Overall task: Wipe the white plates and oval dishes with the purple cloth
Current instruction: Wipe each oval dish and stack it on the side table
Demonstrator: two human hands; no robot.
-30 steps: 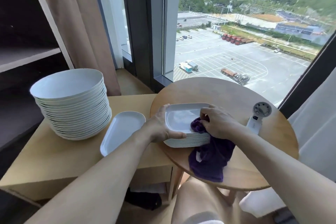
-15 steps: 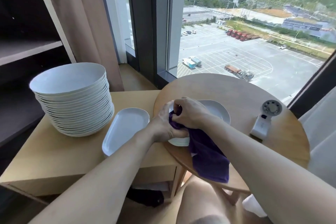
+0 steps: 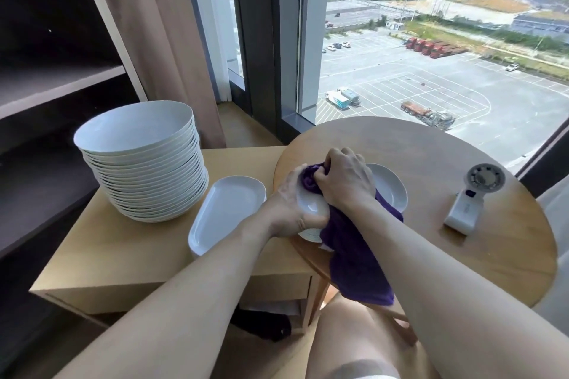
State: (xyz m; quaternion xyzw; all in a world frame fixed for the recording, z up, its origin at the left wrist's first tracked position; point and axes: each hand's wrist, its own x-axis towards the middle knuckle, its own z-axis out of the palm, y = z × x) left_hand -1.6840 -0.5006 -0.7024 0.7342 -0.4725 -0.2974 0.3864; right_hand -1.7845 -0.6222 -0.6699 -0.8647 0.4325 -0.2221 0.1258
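Head view: the left hand (image 3: 289, 209) grips the left end of the top oval dish (image 3: 311, 206), fingers curled round its rim, above the stack of oval dishes (image 3: 389, 189). The right hand (image 3: 345, 183) is fisted round the purple cloth (image 3: 360, 264) and presses it onto that dish. The loose cloth hangs below the right wrist, over the round table (image 3: 431, 144) edge. Just left of the left hand lies a single oval dish (image 3: 228, 212), and farther left is the stack of white plates (image 3: 138, 160). Well right of the right hand lies a white handheld fan (image 3: 471, 197) (the dark mark on its handle is too small to read).
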